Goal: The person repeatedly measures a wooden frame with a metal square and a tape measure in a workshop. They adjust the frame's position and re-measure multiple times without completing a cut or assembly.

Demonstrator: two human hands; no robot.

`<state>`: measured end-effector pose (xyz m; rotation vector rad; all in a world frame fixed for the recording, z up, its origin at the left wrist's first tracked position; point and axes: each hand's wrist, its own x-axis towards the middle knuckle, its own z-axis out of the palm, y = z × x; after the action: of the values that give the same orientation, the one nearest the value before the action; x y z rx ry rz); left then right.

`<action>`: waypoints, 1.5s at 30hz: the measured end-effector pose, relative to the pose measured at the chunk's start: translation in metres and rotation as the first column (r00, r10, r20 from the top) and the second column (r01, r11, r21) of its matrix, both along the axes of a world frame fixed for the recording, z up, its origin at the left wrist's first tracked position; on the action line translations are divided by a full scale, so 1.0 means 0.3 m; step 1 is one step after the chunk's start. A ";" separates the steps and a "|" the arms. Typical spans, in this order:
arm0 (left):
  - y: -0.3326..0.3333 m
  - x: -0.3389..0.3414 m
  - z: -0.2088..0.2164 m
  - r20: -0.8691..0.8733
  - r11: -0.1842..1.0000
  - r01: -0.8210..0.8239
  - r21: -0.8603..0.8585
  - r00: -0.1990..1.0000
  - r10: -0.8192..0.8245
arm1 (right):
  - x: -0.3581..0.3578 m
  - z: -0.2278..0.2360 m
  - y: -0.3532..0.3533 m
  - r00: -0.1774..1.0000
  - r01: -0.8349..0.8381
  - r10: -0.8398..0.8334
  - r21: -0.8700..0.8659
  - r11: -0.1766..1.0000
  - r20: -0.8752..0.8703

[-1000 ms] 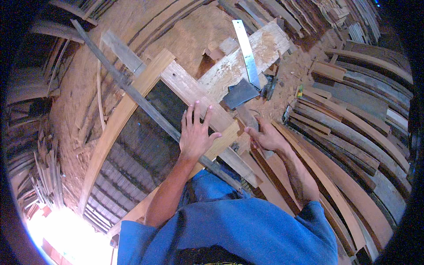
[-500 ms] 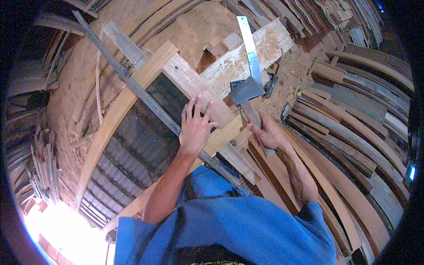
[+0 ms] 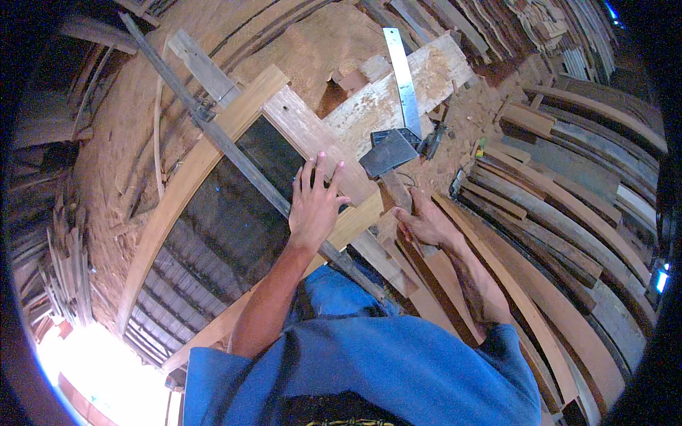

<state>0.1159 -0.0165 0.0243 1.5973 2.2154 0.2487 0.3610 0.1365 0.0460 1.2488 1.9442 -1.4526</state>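
My right hand [image 3: 430, 221] grips the wooden handle of a mallet [image 3: 388, 153] with a dark, block-shaped head. The head is raised just beyond the near right corner of a pale wooden frame [image 3: 362, 219]. My left hand [image 3: 315, 206] lies with fingers spread on the frame's reddish end rail [image 3: 320, 135], holding nothing. Inside the frame is a dark surface [image 3: 220, 206] with slat-like lines across it. Behind the mallet, a try square [image 3: 402, 82] with a shiny metal blade rests on a weathered board [image 3: 369, 106]; the mallet head partly covers it.
A long grey stick [image 3: 241, 163] runs diagonally across the frame, passing under my left forearm. Stacked boards [image 3: 554, 192] fill the right side. Sawdust [image 3: 305, 50] covers the ground at the back. A small dark tool [image 3: 432, 140] lies by the try square.
The mallet head has swung slightly left and nearer the frame's corner, and my right hand has shifted a little with it. My left hand stays in place.
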 end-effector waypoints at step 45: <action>0.331 -0.596 -0.126 -0.139 0.896 -0.259 0.361 0.935 0.326 | -0.162 -0.309 -0.334 0.545 0.837 -0.704 0.259 0.481 -0.455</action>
<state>-0.0630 0.0827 -0.0134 1.4926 2.6887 0.6115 0.3124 0.0364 -0.0468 2.5535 2.0543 -1.6789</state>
